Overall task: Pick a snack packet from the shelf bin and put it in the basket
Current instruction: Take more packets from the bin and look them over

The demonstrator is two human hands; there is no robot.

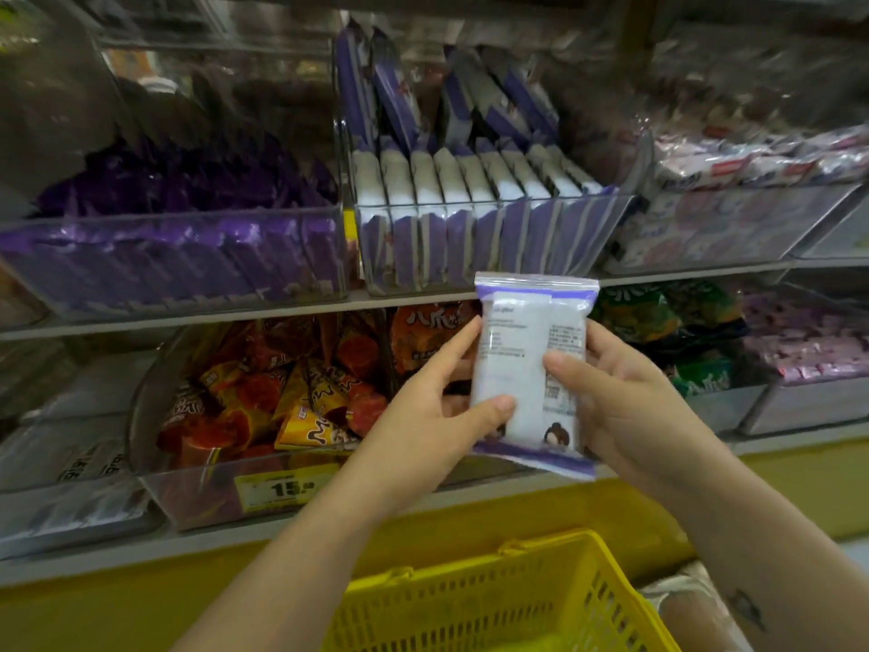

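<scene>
A white snack packet (529, 364) with purple ends is held upright in front of the shelves, its printed back facing me. My left hand (432, 407) grips its left edge, thumb on the front. My right hand (616, 397) grips its right edge the same way. The clear shelf bin (493, 237) just above holds several more of the same purple and white packets standing in a row. The yellow plastic basket (498, 600) sits below my forearms at the bottom of the view, and what I can see of its inside holds nothing.
A clear bin of dark purple packets (174, 256) stands at the upper left, a bin of pink and white packs (733, 218) at the upper right. The lower shelf has a bin of orange and red cone snacks (263, 407) with a yellow price tag (282, 487), and green packets (677, 331).
</scene>
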